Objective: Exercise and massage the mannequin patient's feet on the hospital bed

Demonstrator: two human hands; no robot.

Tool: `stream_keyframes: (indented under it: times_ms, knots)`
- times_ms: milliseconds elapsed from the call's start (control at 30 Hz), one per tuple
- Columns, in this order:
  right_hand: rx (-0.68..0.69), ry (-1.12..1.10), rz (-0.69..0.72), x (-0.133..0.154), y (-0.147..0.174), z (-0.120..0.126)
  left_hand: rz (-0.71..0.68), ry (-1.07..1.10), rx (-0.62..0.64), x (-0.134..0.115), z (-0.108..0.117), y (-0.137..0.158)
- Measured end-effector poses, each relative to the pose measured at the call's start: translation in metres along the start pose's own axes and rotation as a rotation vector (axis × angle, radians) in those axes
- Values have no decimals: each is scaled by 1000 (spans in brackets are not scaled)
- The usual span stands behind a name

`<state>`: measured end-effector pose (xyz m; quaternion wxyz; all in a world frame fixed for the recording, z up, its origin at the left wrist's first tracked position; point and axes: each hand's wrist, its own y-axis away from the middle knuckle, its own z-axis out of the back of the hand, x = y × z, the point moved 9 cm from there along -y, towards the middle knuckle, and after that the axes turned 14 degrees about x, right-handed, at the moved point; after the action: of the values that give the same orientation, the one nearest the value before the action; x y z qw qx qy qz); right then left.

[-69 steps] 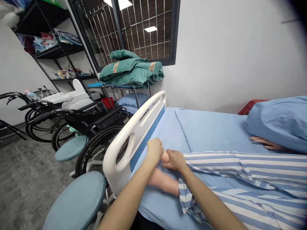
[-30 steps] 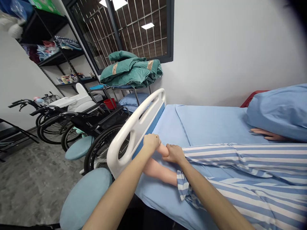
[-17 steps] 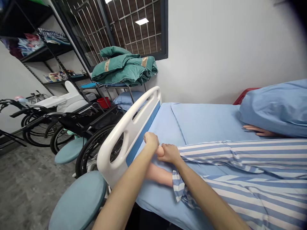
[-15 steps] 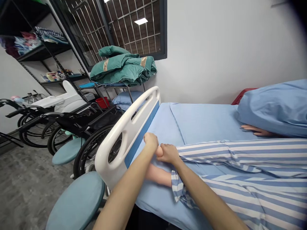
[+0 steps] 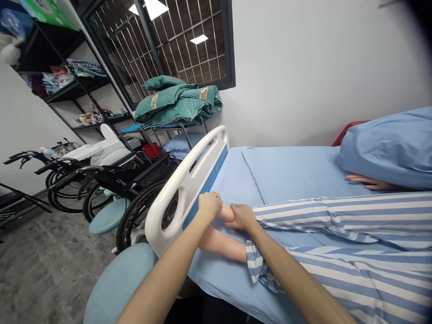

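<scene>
A figure in blue-and-white striped trousers [image 5: 364, 216] lies on the bed, its bare legs smooth and pinkish like a mannequin's. My left hand [image 5: 209, 207] is closed over the foot end of the far leg [image 5: 225, 213], and it hides most of that foot. Just above it, at the ankle near the trouser hem, my right hand [image 5: 243, 217] wraps around the same leg. The near leg [image 5: 227, 248] rests on the sheet under my forearms, its trouser cuff [image 5: 254, 261] pushed up. My left forearm covers its foot.
A white footboard [image 5: 168, 198] stands close beyond my left hand. Light-blue sheet [image 5: 286, 166] covers the bed. The figure's hand [image 5: 371, 181] shows beneath a blue cover [image 5: 391, 146]. Left are round stools [image 5: 119, 283], wheelchairs [image 5: 145, 180], shelves and folded green bedding [image 5: 182, 103].
My left hand has shifted slightly toward me and turned at the wrist, with more of the far leg showing between my hands. The right hand keeps its hold. The view has shifted a little left.
</scene>
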<state>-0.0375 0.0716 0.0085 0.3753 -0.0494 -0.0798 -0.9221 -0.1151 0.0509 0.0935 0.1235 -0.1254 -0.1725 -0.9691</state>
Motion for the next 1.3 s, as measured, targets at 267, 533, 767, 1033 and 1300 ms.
stream_keyframes:
  times_ms: [267,533,767,1033,1300]
  knots:
    - [20,0,-14,-1,0,0,60,-52,131,-6,-2,-18]
    - [30,-7,-8,-2,-1,-2,160,-41,239,-14,-14,-43]
    - [22,0,-7,-1,-2,-2,39,14,45,-20,-6,-33]
    - [31,13,-1,1,0,0,-15,85,-204,-6,0,5]
    - [72,0,-14,0,2,1,-98,-103,-4,-13,2,14]
